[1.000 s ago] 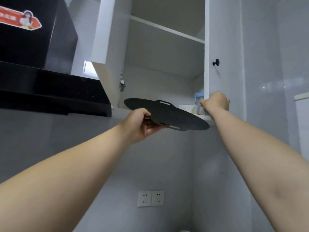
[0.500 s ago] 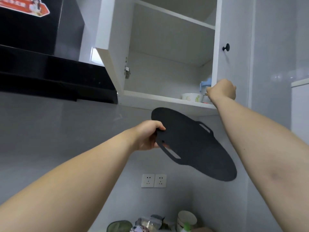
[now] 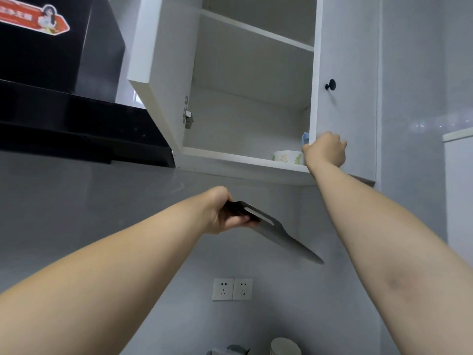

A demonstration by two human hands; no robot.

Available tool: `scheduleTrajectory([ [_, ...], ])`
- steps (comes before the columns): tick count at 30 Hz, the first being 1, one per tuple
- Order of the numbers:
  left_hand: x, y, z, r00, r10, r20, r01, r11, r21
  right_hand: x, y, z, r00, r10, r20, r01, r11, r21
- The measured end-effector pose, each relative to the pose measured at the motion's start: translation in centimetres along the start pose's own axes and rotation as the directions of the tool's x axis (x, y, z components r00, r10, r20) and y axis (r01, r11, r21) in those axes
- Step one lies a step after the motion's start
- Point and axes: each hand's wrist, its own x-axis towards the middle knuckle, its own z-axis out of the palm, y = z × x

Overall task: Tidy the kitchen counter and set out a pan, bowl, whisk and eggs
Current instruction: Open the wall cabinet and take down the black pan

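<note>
Lowered edge-on, one mat (image 3: 281,234) in left fingers (image 3: 239,222); perhaps one bowl (image 3: 288,158).

black mat (image 3: 286,238) lowered below cabinet (image 3: 243,119), turned edge-on, left hand (image 3: 222,211) dropped

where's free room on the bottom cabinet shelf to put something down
Bottom shelf looks bare from the hinge side across to the patterned bowl. The right end is crowded: bowl, a blue item by it, and the right hand gripping the right door edge. Left hand, holding a black board, is below the cabinet.
</note>
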Motion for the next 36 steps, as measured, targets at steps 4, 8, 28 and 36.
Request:
scheduleTrajectory([
  [4,1.3,0.8,-1.5,0.999,-0.008,-0.047,0.004,0.996,-0.087,-0.1,-0.4,2.1,1.000,-0.016,-0.012,0.016,1.000,-0.008],
  [8,1.9,1.3,-2.8,0.999,0.001,-0.054,-0.010,0.987,-0.163,0.1,-1.1,3.6,1.000,-0.007,0.005,0.007,1.000,-0.027],
  [28,0.9,0.2,-5.5,0.995,0.042,-0.093,-0.065,0.963,-0.260,-4.2,0.9,5.3,0.993,0.068,0.097,-0.069,0.998,0.004],
  [36,-3.2,-2.9,-4.6,0.978,0.024,-0.210,-0.090,0.946,-0.313,-12.2,3.6,4.9,0.881,0.184,0.435,-0.190,0.981,-0.030],
])
